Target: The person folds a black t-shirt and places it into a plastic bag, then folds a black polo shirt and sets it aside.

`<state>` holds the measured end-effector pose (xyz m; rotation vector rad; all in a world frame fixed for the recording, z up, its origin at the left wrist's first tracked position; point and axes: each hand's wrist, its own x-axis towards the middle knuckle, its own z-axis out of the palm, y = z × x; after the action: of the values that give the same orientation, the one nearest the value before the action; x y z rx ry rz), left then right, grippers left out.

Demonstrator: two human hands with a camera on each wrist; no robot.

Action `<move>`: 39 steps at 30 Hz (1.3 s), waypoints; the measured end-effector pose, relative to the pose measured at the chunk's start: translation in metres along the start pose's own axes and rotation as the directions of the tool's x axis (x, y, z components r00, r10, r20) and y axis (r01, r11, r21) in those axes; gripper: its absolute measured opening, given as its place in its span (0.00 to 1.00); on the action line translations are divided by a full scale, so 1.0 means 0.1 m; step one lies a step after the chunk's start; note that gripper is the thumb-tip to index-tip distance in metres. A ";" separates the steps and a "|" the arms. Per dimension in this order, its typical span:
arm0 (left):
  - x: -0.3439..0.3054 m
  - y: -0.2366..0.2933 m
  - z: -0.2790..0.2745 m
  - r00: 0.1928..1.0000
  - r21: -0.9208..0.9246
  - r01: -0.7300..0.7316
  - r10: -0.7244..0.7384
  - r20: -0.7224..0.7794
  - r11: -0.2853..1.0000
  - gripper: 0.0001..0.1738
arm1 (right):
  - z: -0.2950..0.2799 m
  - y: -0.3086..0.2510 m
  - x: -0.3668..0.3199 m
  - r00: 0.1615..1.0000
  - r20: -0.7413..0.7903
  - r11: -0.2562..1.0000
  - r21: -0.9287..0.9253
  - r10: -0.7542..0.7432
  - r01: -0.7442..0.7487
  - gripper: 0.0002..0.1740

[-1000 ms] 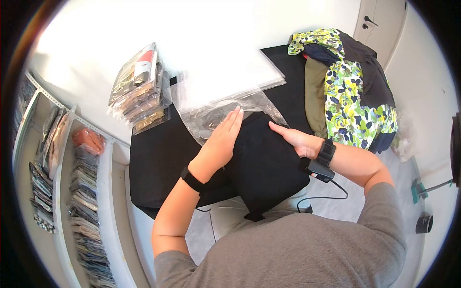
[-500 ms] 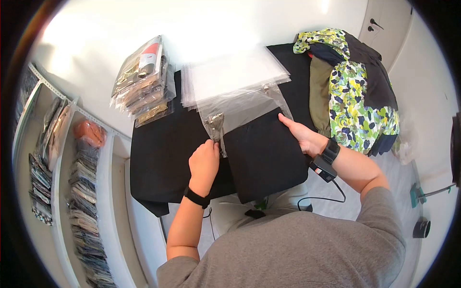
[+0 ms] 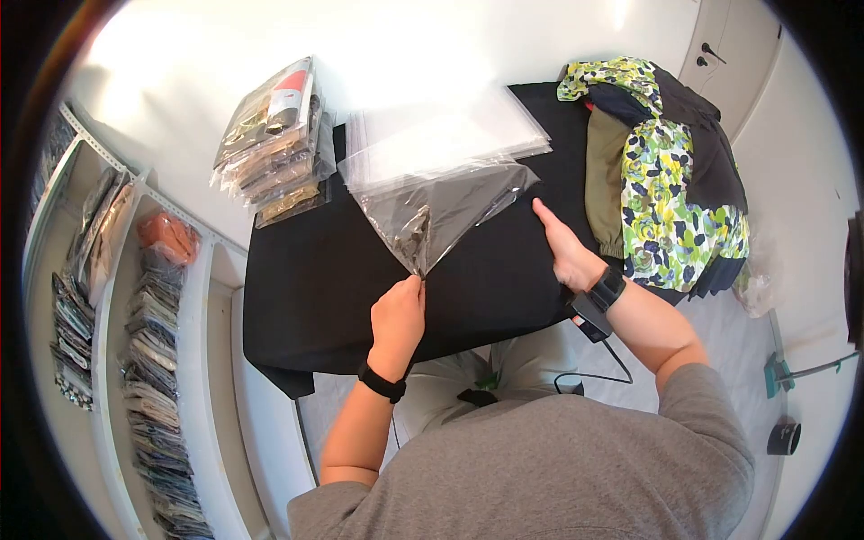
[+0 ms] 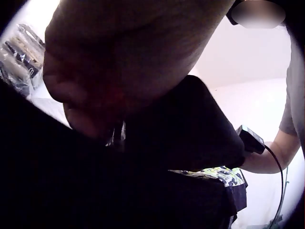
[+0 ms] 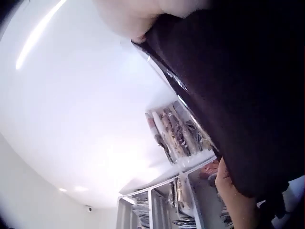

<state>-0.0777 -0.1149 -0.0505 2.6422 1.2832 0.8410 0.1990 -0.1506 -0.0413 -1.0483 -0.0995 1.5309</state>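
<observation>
In the head view my left hand (image 3: 397, 324) pinches the lower corner of a clear plastic bag (image 3: 450, 202), which is stretched to a point toward me. My right hand (image 3: 576, 255) holds a folded black garment (image 5: 228, 100) at its side, thumb on top and the other fingers hidden beneath. Against the black table cover the garment's outline hardly shows in the head view. The right wrist view has the dark cloth filling its right side, with shiny plastic along its edge. Seen from the left wrist, the left hand (image 4: 105, 76) is dark, its fingertips at a glint of plastic.
A sheaf of flat clear bags (image 3: 441, 130) lies at the back of the black-covered table (image 3: 306, 297). To its left stands a stack of bagged garments (image 3: 274, 135); at the right lies a heap of floral and dark clothes (image 3: 661, 171). Shelves (image 3: 202, 360) with bagged clothing line the left.
The left hand, flat on the black garment at first, has moved to the bag's corner and drawn it toward me. The bag now slants over the garment's far part. The right hand keeps its hold.
</observation>
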 end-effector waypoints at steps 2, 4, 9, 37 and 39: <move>-0.02 -0.05 0.06 1.000 -0.024 0.028 -0.028 0.003 0.999 0.10 | -0.03 0.01 -0.10 0.955 0.285 0.996 0.002 0.084 -0.088 0.21; -0.04 -0.09 0.11 0.998 -0.050 0.057 -0.057 0.003 0.997 0.10 | -0.06 0.14 -0.17 0.972 0.237 0.982 -0.185 0.011 0.034 0.19; -0.09 -0.10 0.19 0.997 -0.078 -0.011 0.004 -0.080 0.997 0.07 | 0.00 0.02 -0.12 0.972 0.214 0.920 -0.391 0.100 -0.009 0.19; -0.29 -0.29 -0.09 0.996 -0.191 0.038 -0.053 -0.072 0.981 0.07 | 0.47 0.25 -0.02 0.976 0.043 0.927 -0.308 -0.213 0.216 0.09; -0.27 -0.30 -0.10 0.996 -0.147 0.027 -0.039 -0.076 0.989 0.07 | 0.46 0.23 -0.02 0.976 0.048 0.924 -0.316 -0.212 0.216 0.10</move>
<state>-0.1178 -0.1174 -0.0632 2.4915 1.2281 1.0028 0.1513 -0.1363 -0.0271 -1.2384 -0.4705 1.3481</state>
